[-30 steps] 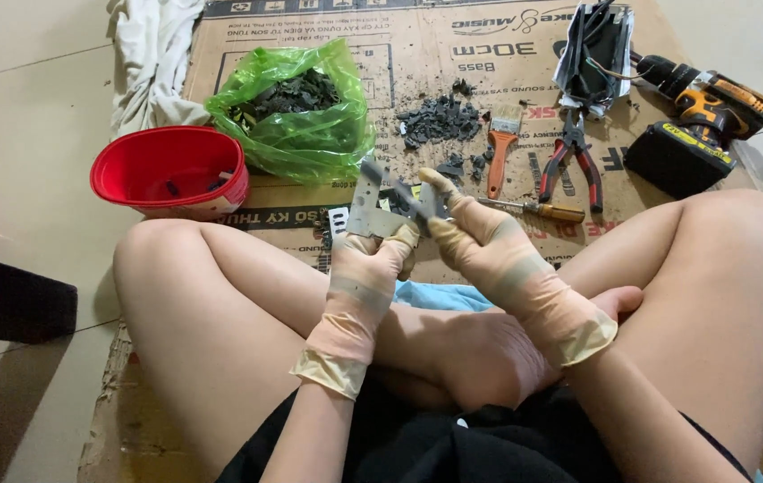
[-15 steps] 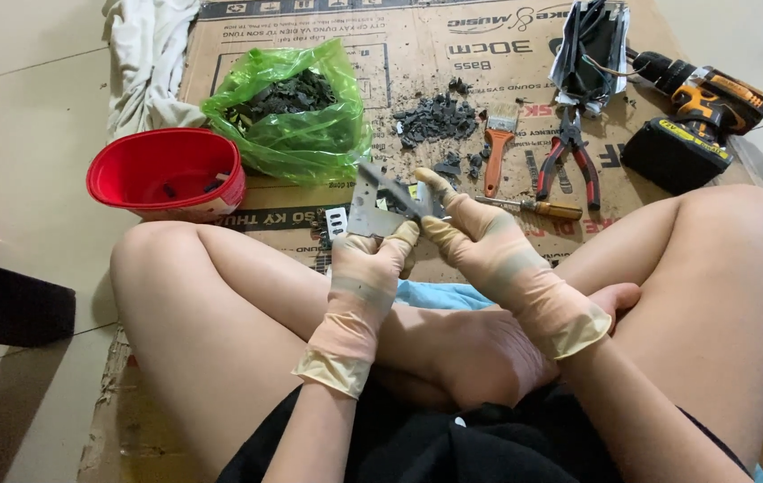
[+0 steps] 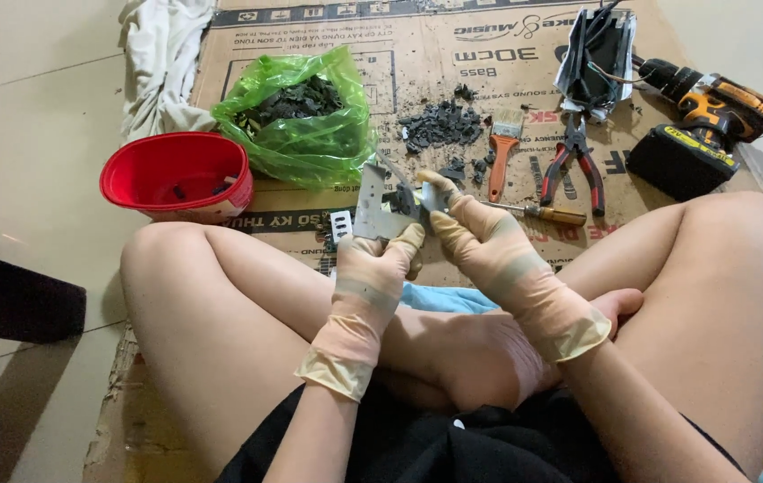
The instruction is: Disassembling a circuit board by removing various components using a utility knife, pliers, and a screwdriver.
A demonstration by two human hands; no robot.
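Note:
I sit cross-legged on a cardboard sheet (image 3: pixel 417 54). My left hand (image 3: pixel 380 259), in a beige rubber glove, grips a flat grey metal part (image 3: pixel 369 206) caked with black residue and holds it upright. My right hand (image 3: pixel 466 228), also gloved, holds a thin blade-like tool (image 3: pixel 397 173) against the black residue on the part. Both hands meet above my knees, just in front of the cardboard's near edge.
A red bowl (image 3: pixel 176 174) and a green plastic bag of black scraps (image 3: pixel 301 121) lie front left. Ahead are a black debris pile (image 3: pixel 440 125), brush (image 3: pixel 502 148), red-handled pliers (image 3: pixel 574 161), screwdriver (image 3: pixel 538 213), cordless drill (image 3: pixel 703 116), and a dismantled electronic unit (image 3: pixel 598 49). White cloth (image 3: pixel 162 63) far left.
The metal part has tilted slightly and my right hand's fingers have shifted on the tool; both hands stay in the same place.

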